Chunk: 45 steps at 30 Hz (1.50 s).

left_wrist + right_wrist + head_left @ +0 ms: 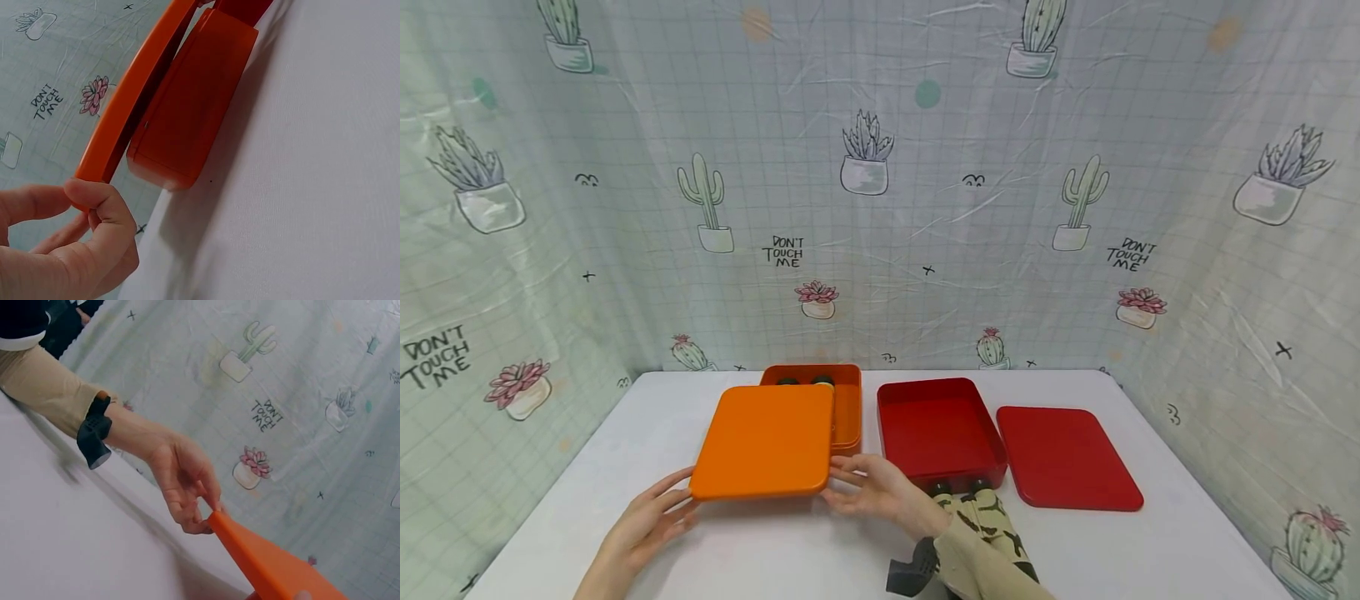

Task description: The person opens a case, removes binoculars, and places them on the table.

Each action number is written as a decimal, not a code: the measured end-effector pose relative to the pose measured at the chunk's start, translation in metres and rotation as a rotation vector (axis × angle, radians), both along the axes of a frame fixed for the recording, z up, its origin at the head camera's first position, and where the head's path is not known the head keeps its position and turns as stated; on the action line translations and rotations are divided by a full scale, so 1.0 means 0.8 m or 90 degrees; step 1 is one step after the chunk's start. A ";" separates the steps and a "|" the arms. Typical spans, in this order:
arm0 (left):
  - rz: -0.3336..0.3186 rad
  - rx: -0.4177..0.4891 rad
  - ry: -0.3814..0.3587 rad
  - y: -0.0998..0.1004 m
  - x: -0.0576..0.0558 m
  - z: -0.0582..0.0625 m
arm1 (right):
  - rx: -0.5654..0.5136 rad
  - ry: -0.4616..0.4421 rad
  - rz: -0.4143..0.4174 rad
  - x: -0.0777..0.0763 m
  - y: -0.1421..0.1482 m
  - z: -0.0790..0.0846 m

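Both hands hold an orange lid (pixel 766 442), tilted above the near left part of an orange box (pixel 848 408). My left hand (pixel 643 521) pinches the lid's near left corner; the left wrist view shows thumb and fingers (pixel 103 203) on its edge. At the near right corner, my right hand (pixel 880 492) grips the lid's edge, and only its fingertips (pixel 303 595) show low in the right wrist view. Dark round tops (pixel 823 380) stick up inside the orange box, the rest of them hidden by the lid.
An open red box (pixel 940 421) stands right of the orange one, with its flat red lid (pixel 1067 458) beside it. Camouflage-patterned things with dark round ends (pixel 992 517) lie before the red box, partly behind the right forearm. A patterned curtain (pixel 880 225) encloses the white table (pixel 760 550).
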<state>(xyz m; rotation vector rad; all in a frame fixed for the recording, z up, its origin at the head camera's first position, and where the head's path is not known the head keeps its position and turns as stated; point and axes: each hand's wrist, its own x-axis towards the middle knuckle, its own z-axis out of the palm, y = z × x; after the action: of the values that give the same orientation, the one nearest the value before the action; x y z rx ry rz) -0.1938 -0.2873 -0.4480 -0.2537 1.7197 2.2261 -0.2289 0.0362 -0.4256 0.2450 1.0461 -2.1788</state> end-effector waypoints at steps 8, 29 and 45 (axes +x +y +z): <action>-0.026 -0.010 0.001 -0.019 0.010 -0.002 | 0.002 0.010 0.023 0.002 -0.012 0.002; -0.098 0.128 -0.022 -0.067 0.027 -0.004 | -0.035 0.019 0.092 0.004 -0.039 -0.001; -0.059 0.107 -0.077 -0.109 0.038 -0.010 | -0.097 0.034 0.122 0.010 -0.068 -0.014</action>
<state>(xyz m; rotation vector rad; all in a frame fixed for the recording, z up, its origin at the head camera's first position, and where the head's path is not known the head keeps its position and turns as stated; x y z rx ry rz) -0.1637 -0.3747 -0.4556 -0.2566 1.4443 2.2233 -0.2206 -0.0180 -0.4370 0.0162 0.8891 -2.0876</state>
